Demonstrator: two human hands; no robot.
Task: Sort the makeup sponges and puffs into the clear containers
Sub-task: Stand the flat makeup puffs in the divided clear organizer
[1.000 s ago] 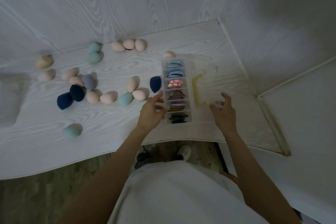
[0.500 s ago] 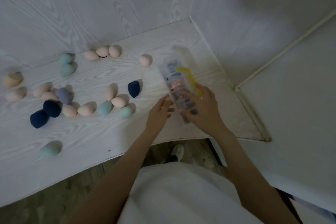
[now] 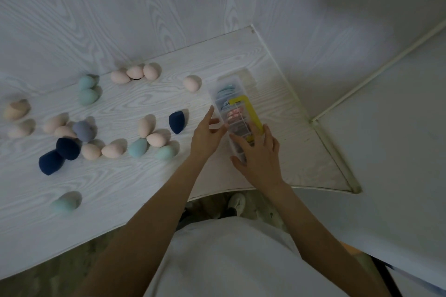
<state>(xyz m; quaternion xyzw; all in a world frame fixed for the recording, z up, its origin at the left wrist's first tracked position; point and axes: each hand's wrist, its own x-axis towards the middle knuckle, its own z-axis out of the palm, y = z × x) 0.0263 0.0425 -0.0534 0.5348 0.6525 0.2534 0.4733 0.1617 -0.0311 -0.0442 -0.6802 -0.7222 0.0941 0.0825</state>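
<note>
A long clear container (image 3: 225,94) with several compartments of coloured puffs and a yellow clasp (image 3: 248,109) lies on the white table (image 3: 120,176) near its right end. My right hand (image 3: 259,154) presses flat on the container's lid at its near end. Touching the container's left side is my left hand (image 3: 206,135), fingers spread. Egg-shaped sponges lie loose to the left: a navy one (image 3: 176,122), a peach one (image 3: 156,140), a teal one (image 3: 137,148), a mint one (image 3: 166,152) and several more.
Two navy sponges (image 3: 59,155) and a lilac one (image 3: 83,130) sit further left. A mint sponge (image 3: 64,203) lies alone near the front edge. Peach sponges (image 3: 135,73) line the back wall. A white wall corner stands right of the table.
The open lid has been folded shut over the container. My right hand moved from the lid's edge onto its top. The view has swung to the right.
</note>
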